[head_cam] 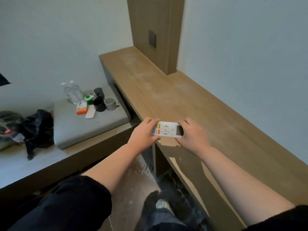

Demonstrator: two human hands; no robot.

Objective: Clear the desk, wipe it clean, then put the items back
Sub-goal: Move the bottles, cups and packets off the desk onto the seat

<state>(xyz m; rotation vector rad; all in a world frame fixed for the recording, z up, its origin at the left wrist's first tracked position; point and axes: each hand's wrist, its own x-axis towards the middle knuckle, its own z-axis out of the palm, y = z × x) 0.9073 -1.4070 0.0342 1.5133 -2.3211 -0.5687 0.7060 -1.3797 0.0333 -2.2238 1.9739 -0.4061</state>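
White remote [168,130]: my left hand [143,135] grips button end, my right hand [191,138] grips display end, over near edge of dusty worktop [191,100].

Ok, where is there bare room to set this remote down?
The desk top is bare throughout: the long run along the right wall and the far end beneath the wood panel, both beyond the remote. On the grey cushion, the near half is free; its far corner is crowded with bottles, mugs and an orange box.
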